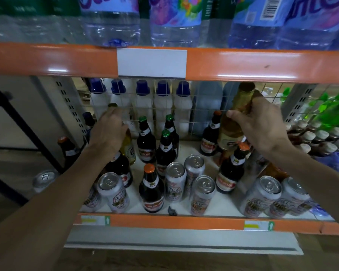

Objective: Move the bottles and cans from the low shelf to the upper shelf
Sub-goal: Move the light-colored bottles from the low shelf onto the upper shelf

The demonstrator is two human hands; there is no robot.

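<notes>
The low shelf point(184, 222) holds several dark beer bottles point(152, 192) and silver cans point(174, 180). My left hand point(109, 130) grips the neck of a clear yellow bottle point(128, 149) at the back left of this shelf. My right hand point(262, 124) holds a golden bottle point(241, 106) by its neck, lifted above the other bottles at the back right, its cap just below the orange rail of the upper shelf point(262, 65). Large water bottles point(110, 26) fill the upper shelf.
A wire grid point(164, 114) backs the low shelf, with white bottles with blue caps point(141, 102) behind it. Small white-capped bottles point(321, 137) and green bottles point(333, 110) stand at the right. A can point(44, 178) and a dark bottle point(68, 149) sit left of my arm.
</notes>
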